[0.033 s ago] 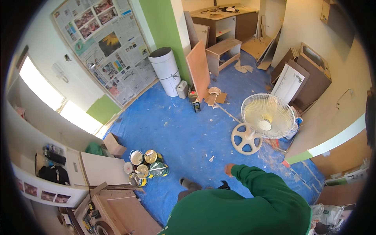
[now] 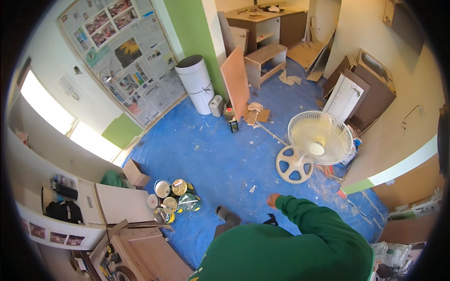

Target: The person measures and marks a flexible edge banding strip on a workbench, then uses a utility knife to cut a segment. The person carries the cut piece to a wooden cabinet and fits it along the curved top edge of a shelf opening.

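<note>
You're above a blue floor sheet (image 2: 211, 154), a green sleeve (image 2: 304, 220) filling the lower view. A white fan (image 2: 318, 140) stands right, its round base near your right hand (image 2: 272, 200). That hand hangs over the sheet, touching nothing; whether its fingers are curled, I cannot tell. Paint cans (image 2: 173, 199) cluster well left. Your left hand is out of sight.

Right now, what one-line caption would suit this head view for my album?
Green-sleeved right hand hangs empty above a blue floor sheet, between paint tins and a white pedestal fan.
</note>
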`<control>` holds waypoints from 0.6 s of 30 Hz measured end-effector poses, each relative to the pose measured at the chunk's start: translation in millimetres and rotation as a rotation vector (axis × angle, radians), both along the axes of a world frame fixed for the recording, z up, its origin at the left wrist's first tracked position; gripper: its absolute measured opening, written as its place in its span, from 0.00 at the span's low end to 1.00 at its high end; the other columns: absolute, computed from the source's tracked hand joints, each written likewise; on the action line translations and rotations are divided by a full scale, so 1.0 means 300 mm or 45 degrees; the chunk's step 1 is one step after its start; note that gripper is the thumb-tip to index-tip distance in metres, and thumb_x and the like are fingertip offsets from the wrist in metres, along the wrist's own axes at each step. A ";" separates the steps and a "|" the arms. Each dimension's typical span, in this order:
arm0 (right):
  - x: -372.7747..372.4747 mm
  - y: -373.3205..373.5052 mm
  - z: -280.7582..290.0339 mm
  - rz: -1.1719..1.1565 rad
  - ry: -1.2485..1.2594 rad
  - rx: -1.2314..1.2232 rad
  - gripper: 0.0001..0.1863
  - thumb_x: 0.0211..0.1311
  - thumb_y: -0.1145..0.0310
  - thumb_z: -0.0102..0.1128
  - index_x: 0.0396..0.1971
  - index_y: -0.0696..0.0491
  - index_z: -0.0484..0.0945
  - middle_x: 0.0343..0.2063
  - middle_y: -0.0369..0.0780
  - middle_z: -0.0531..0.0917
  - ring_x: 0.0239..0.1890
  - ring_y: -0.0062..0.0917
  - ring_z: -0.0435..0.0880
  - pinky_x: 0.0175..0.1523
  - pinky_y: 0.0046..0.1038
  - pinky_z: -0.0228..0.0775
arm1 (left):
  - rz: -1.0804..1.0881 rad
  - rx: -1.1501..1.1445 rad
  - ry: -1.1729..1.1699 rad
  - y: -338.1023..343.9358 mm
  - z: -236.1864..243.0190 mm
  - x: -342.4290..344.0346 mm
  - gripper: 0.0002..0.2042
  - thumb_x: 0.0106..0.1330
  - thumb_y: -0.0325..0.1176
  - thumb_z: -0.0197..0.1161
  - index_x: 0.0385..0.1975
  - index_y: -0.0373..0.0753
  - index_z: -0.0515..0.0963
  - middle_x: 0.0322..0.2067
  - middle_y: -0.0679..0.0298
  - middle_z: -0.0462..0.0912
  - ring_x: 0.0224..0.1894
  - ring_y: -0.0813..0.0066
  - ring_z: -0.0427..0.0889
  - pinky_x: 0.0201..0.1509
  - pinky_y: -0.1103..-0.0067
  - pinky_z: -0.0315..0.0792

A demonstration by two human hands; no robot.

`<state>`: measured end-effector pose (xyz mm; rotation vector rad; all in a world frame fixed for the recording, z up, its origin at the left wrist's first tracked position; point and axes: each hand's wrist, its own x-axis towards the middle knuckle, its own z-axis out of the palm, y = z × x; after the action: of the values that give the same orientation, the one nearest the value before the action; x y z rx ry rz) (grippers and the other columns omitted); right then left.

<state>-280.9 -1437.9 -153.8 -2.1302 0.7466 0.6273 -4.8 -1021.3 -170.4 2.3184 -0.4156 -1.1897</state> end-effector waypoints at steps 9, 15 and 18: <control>0.210 -0.301 0.137 -0.515 -0.344 0.040 0.13 0.64 0.60 0.50 0.32 0.53 0.80 0.33 0.53 0.84 0.38 0.54 0.82 0.45 0.49 0.73 | -0.410 0.374 -0.057 -0.109 -0.127 0.462 0.19 0.67 0.55 0.60 0.39 0.46 0.87 0.37 0.50 0.87 0.44 0.48 0.86 0.50 0.55 0.77; 0.252 -0.555 0.335 -0.880 -0.521 0.031 0.10 0.59 0.64 0.56 0.33 0.53 0.81 0.32 0.49 0.85 0.37 0.46 0.84 0.42 0.43 0.74 | -1.243 0.425 -0.520 -0.693 -0.140 1.054 0.17 0.69 0.51 0.58 0.42 0.48 0.87 0.38 0.53 0.88 0.45 0.51 0.87 0.51 0.57 0.78; 0.290 -0.686 0.405 -1.151 -0.556 0.050 0.09 0.57 0.68 0.62 0.36 0.54 0.83 0.33 0.42 0.86 0.38 0.32 0.86 0.45 0.32 0.77 | -1.699 0.259 -0.951 -1.231 -0.070 1.295 0.10 0.67 0.39 0.59 0.42 0.49 0.85 0.39 0.59 0.88 0.44 0.56 0.87 0.48 0.62 0.81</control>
<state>-194.0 -1643.6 -32.2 -1.5580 1.2783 -0.2922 383.8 -1390.8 -191.4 2.5192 -2.4380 -0.6956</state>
